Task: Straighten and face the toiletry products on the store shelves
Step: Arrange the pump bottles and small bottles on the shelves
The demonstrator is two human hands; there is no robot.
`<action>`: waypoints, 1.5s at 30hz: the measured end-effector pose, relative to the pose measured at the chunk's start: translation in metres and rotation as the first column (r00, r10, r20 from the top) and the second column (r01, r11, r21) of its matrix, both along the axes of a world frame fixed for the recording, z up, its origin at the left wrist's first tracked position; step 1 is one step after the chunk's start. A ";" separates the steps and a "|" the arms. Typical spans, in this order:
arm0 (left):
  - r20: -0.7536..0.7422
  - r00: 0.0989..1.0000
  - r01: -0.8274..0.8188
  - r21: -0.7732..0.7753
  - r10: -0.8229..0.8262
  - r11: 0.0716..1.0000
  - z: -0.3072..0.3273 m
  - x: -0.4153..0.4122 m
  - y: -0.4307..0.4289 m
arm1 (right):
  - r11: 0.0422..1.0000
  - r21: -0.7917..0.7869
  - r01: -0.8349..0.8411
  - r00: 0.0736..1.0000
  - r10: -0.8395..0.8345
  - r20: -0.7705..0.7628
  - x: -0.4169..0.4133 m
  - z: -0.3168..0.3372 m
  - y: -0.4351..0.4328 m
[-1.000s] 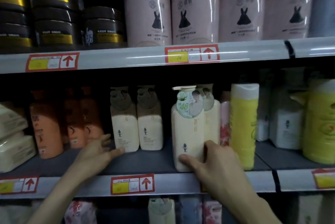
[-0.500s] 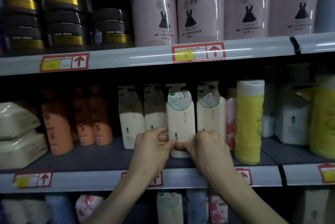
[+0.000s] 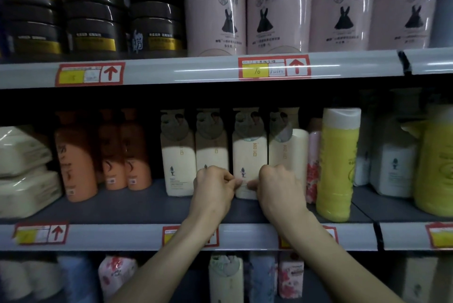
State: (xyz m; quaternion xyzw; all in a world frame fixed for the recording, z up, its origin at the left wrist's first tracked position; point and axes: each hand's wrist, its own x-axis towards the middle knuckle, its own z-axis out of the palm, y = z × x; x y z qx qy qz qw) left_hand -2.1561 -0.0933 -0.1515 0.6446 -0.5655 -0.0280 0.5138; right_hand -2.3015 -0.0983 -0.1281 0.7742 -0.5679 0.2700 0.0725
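- Gripping one cream rectangular plastic bottle [image 3: 248, 155] low on its front: left hand [image 3: 213, 188] and right hand [image 3: 279, 188] are both curling in and pinching it from either side, thumbs nearly meeting.
- Bottle is standing upright on the grey metal shelf [image 3: 147, 207], set back from the lip, label facing out.
- Step in hand, as judged: squaring this bottle into line with the neighbouring cream bottles [image 3: 177, 155].
- Next move is calling for a small twist or nudge until its face is sitting flush with the row, then a release that is not tipping it.
- Counting cream bottles, front row: four. Two are just left of the grip, one is gripped, one is just beside it on the right.
- Counting orange plastic bottles [image 3: 76, 155], further left of the grip: three.
- Counting pink cylindrical tubs [image 3: 214, 15], above the grip: four along the front, a fifth stacked on one.
- One tall yellow bottle [image 3: 338, 167] is standing right of the grip; rows behind are too dark to count.
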 end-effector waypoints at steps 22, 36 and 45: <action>0.018 0.972 0.231 0.127 -0.235 0.965 0.019 -0.052 0.000 | 0.986 -0.153 -0.068 0.939 0.115 0.323 -0.079 -0.028 0.052; -0.124 0.955 0.287 0.142 -0.271 0.947 0.014 -0.070 0.013 | 0.982 -0.052 -0.180 0.894 0.185 0.408 -0.075 -0.026 0.053; -0.010 0.999 -0.039 0.051 0.040 0.998 0.004 -0.013 0.076 | 0.951 -0.039 -0.308 0.881 0.300 0.365 -0.025 -0.034 0.065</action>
